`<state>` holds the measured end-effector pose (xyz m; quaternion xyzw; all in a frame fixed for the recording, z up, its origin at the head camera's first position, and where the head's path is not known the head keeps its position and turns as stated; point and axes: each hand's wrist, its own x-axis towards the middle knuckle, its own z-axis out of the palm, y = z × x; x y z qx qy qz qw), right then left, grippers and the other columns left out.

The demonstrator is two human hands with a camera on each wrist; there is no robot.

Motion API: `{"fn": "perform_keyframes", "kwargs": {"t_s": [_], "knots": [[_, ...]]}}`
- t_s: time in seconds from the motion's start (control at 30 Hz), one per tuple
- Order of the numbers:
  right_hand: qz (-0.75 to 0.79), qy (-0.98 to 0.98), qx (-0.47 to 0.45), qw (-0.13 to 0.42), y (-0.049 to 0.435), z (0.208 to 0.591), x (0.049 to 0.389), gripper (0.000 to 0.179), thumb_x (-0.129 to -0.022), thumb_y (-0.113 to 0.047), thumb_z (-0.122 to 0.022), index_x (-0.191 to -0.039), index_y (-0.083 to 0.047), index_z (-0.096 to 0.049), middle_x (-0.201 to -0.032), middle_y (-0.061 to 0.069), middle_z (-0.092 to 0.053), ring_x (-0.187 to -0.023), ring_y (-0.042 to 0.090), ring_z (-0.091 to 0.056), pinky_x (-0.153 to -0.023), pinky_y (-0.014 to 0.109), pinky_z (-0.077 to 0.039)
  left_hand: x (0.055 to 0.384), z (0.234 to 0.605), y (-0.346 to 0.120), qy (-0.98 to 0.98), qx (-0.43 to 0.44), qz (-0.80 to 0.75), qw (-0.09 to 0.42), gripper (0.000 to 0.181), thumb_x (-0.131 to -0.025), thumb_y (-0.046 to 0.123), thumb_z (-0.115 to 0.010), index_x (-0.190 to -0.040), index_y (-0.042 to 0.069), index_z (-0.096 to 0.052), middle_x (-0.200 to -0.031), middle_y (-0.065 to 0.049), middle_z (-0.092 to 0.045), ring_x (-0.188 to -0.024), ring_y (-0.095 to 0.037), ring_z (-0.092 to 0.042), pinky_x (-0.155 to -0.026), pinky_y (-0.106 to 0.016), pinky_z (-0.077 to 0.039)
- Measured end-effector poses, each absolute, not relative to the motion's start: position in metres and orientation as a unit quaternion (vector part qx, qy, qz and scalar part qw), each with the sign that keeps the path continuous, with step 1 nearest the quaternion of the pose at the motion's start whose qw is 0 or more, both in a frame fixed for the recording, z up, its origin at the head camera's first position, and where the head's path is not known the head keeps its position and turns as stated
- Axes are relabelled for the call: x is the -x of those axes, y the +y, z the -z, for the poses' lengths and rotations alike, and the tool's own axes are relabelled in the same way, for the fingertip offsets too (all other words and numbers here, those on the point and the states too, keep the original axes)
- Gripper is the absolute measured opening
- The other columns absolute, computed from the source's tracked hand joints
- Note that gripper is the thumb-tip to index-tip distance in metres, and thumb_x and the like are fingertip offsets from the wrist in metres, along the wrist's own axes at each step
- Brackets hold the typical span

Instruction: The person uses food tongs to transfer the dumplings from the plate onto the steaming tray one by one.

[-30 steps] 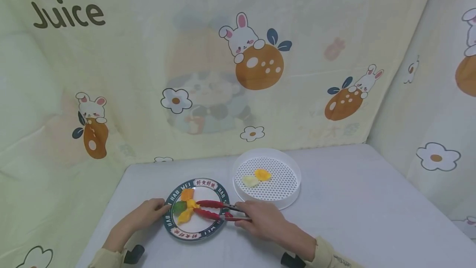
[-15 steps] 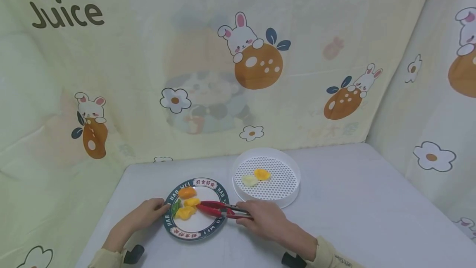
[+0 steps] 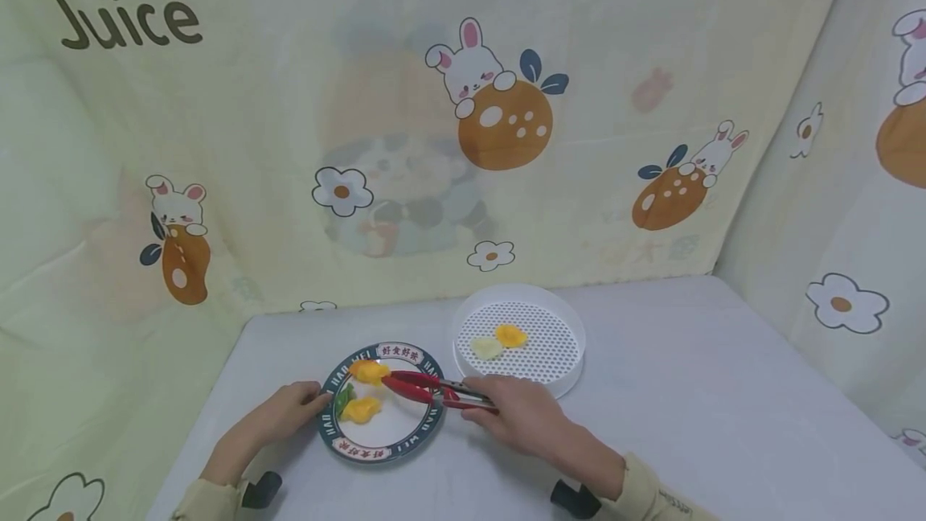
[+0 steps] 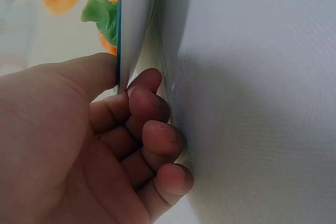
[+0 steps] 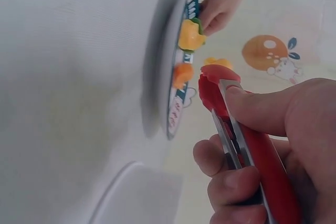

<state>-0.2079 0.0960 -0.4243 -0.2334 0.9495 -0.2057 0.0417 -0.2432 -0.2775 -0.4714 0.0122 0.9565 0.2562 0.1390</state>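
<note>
My left hand [image 3: 289,412] pinches the left edge of a round plate [image 3: 412,445] with a dark green patterned rim. In the left wrist view the thumb lies on the upper face and curled fingers [image 4: 160,137] are at the underside. My right hand [image 3: 517,416] grips red-tipped metal tongs [image 3: 412,384], their ends closed together on a yellow piece [image 5: 218,62] held up over the plate. On the plate lie an orange piece [image 5: 182,74], another yellow piece [image 3: 360,410] and a green leaf-like piece [image 4: 105,17].
A white round sieve tray [image 3: 575,368] with a perforated bottom stands behind the right hand. It holds a yellow piece [image 3: 511,335] and a pale piece [image 3: 486,347]. The white table [image 3: 687,392] is backed by a printed cloth [image 3: 579,215].
The tongs have closed on a yellow piece and lifted it from the middle of the plate, up toward the orange piece. The left hand stays at the plate's edge.
</note>
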Motion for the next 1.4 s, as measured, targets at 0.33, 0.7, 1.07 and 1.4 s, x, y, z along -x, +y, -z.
{"fn": "perform_keyframes", "kwargs": {"t_s": [0.33,0.7,1.07,1.4], "knots": [[0.211,0.953,0.218,0.011,0.103,0.411,0.207,0.044,-0.092,-0.044,-0.071,-0.131,-0.025,-0.065,-0.094,-0.012,-0.066,-0.077,0.006,-0.052,-0.064,0.024,-0.041,0.243,0.472,-0.277,0.956,-0.010,-0.258,0.141,0.028,-0.103,0.034,-0.056,-0.087,0.011,-0.059,-0.076,-0.002,-0.055,-0.073,-0.016,-0.051,-0.063,-0.031,-0.042],[0.205,0.966,0.155,-0.010,0.130,0.406,0.213,0.046,-0.088,-0.043,-0.076,-0.130,-0.026,-0.066,-0.105,-0.009,-0.070,-0.084,0.009,-0.054,-0.070,0.028,-0.044,0.243,0.473,-0.279,0.956,-0.012,-0.260,0.137,0.029,-0.103,0.035,-0.055,-0.087,0.011,-0.059,-0.076,-0.002,-0.056,-0.073,-0.015,-0.051,-0.064,-0.031,-0.043],[0.191,0.973,0.130,-0.019,0.181,0.400,0.222,0.051,-0.091,-0.039,-0.073,-0.135,-0.016,-0.064,-0.115,0.004,-0.072,-0.083,0.016,-0.057,-0.066,0.030,-0.044,0.240,0.471,-0.278,0.954,-0.012,-0.263,0.140,0.029,-0.103,0.034,-0.055,-0.086,0.011,-0.059,-0.076,-0.002,-0.056,-0.073,-0.016,-0.051,-0.065,-0.031,-0.044],[0.172,0.979,0.105,-0.028,0.222,0.402,0.238,0.056,-0.092,-0.037,-0.072,-0.136,-0.005,-0.060,-0.119,0.016,-0.070,-0.083,0.020,-0.057,-0.061,0.029,-0.042,0.240,0.468,-0.276,0.955,-0.013,-0.264,0.137,0.028,-0.103,0.033,-0.056,-0.086,0.011,-0.059,-0.075,-0.002,-0.056,-0.072,-0.016,-0.051,-0.064,-0.031,-0.044]]}}
